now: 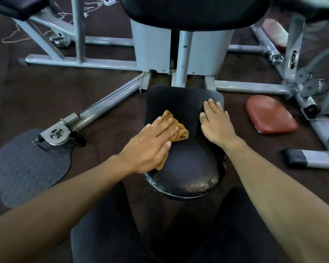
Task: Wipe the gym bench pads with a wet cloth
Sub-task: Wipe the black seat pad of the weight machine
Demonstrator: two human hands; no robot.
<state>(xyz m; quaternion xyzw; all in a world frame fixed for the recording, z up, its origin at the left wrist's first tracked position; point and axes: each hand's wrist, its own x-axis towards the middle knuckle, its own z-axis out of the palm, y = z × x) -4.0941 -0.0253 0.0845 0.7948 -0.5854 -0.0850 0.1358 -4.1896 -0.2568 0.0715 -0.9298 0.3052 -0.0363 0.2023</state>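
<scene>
The cloth, a crumpled brownish-yellow rag, lies on the left half of the black seat pad, toward its left edge. The left hand presses flat on it with fingers straight and close together, covering most of the rag so that only a bunched corner shows past the fingertips and a small tail below the palm. The right hand rests flat on the right side of the same pad, fingers straight and slightly spread, holding nothing; it is apart from the cloth, with bare pad between them. The pad's near rim looks worn and shiny (whether from wear or wetness cannot be told).

Beyond the seat, a larger black back pad sits on a grey metal frame whose bars spread across the dark floor. To the right of the seat, a red cushion lies on the floor, well apart from it. To the left, a dark patterned footplate lies on the floor near a pulley at the end of a slanted bar.
</scene>
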